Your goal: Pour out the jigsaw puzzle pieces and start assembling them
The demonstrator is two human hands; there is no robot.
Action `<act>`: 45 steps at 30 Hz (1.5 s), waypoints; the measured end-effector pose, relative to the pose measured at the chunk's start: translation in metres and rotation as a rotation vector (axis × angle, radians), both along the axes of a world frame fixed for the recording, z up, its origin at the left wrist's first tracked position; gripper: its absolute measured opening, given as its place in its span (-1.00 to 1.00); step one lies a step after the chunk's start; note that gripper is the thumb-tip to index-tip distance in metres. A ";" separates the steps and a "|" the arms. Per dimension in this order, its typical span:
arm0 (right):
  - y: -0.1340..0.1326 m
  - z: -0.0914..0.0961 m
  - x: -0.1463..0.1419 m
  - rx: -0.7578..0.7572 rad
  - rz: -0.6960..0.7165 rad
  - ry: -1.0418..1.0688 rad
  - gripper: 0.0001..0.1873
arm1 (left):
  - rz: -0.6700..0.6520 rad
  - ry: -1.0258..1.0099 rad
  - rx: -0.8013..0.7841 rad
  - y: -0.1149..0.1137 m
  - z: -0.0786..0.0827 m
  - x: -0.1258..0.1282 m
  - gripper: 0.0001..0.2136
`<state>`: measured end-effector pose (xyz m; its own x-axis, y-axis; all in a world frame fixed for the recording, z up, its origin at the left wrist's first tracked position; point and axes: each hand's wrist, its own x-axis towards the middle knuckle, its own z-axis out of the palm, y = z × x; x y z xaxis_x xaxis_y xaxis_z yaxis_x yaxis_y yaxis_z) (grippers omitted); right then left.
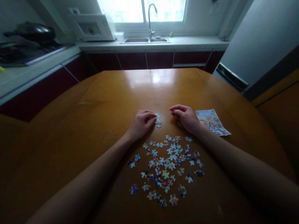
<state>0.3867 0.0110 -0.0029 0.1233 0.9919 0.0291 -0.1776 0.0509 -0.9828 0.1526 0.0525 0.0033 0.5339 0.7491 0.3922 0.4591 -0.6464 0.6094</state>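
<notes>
Both hands rest on a wooden table (98, 102). My left hand (140, 123) has its fingers curled, with the fingertips touching a small joined cluster of puzzle pieces (158, 120). My right hand (184, 117) lies a little to the right of that cluster, fingers curled in a loose fist; nothing shows in it. Several loose jigsaw pieces (167, 168) are scattered on the table between my forearms, nearer to me. A printed picture sheet (212, 121) lies flat just right of my right hand.
Beyond the table runs a counter with a sink and tap (149, 34) under a bright window. A white microwave (93, 28) stands to its left, a dark pan (35, 32) on the stove at far left. A grey fridge (257, 46) stands at right.
</notes>
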 end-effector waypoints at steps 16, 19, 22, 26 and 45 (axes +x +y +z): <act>0.001 -0.001 -0.001 -0.004 0.002 -0.009 -0.87 | -0.005 -0.006 0.000 0.000 0.001 0.001 -0.89; 0.001 -0.001 -0.001 0.001 0.005 -0.013 -0.86 | -0.004 -0.008 -0.002 0.000 0.001 0.000 -0.89; 0.001 -0.001 -0.001 0.008 0.007 -0.008 -0.86 | -0.001 0.002 -0.002 0.000 0.001 0.000 -0.89; 0.001 -0.001 -0.001 0.014 0.009 0.004 -0.87 | -0.004 0.011 -0.002 0.001 0.001 -0.001 -0.87; 0.001 -0.002 -0.001 0.023 0.013 0.012 -0.87 | 0.017 0.018 -0.018 -0.002 0.004 0.002 -0.88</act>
<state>0.3860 0.0118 -0.0049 0.1105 0.9926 0.0500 -0.1906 0.0706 -0.9791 0.1541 0.0504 0.0072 0.5279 0.7650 0.3688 0.4814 -0.6273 0.6122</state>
